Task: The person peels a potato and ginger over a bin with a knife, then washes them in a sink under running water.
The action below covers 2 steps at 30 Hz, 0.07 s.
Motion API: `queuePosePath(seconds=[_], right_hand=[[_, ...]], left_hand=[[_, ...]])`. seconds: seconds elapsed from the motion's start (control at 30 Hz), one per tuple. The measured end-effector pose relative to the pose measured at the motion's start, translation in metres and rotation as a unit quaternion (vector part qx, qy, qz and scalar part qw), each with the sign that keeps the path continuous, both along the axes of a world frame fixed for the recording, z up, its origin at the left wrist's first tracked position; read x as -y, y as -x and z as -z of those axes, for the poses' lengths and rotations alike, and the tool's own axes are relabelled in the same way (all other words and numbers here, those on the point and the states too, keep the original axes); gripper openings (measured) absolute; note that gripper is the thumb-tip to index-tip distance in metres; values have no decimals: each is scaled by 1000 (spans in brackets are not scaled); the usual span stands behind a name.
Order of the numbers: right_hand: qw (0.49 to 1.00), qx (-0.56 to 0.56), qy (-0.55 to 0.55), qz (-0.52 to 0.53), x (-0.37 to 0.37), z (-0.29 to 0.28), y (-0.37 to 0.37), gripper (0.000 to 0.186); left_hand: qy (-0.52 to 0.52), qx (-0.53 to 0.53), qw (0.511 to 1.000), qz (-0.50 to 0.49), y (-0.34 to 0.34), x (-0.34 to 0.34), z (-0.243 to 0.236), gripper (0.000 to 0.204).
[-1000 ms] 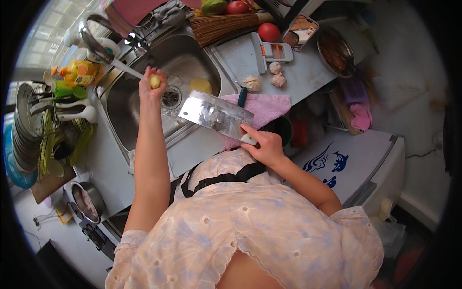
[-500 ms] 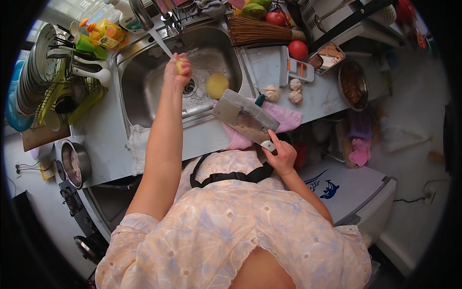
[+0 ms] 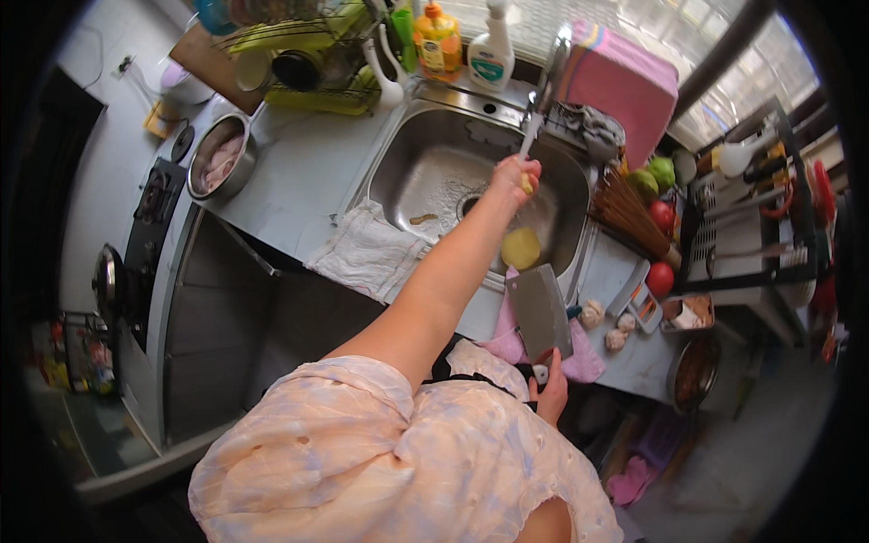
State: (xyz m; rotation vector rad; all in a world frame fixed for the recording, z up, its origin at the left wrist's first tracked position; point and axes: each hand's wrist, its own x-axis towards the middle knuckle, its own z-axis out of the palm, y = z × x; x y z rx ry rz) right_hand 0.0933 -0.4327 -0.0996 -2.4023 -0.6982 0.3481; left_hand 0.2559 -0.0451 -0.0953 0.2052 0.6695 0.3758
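Note:
My left hand (image 3: 519, 178) is closed around a small yellow piece (image 3: 526, 185), mostly hidden by the fingers, in the stream from the tap (image 3: 546, 77). Below it is the steel sink (image 3: 398, 149), with water on its bottom. A rounded yellow lump like a peeled potato (image 3: 520, 248) sits in the sink's near right part, and a thin brownish scrap (image 3: 422, 219) lies at its left. My right hand (image 3: 549, 398) grips a cleaver (image 3: 540, 312) by its white handle, the wide blade over a pink cloth (image 3: 587, 362) at the counter's front edge.
A white cloth (image 3: 367, 249) lies left of the sink. Farther left stands a pot of pale meat (image 3: 222, 158). Garlic bulbs (image 3: 592, 313), a slicer (image 3: 638, 299), tomatoes (image 3: 661, 279) and a bowl of brown food (image 3: 695, 371) are on the right. Bottles (image 3: 491, 45) stand behind the sink.
The view has swung left, bringing the stove side and the window into sight. My left hand stays under the running water, and my right still holds the cleaver.

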Motion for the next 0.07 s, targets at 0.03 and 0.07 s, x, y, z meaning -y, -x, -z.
queuePosePath(seconds=[0.03,0.07], right_hand=[[1000,1,-3,-20,1,2,-4,76],[999,-40,9,-16,1,1,-7,80]], left_hand=[[-22,27,999,16,0,-4,9,32],[-10,44,999,12,-3,-6,17,27]])
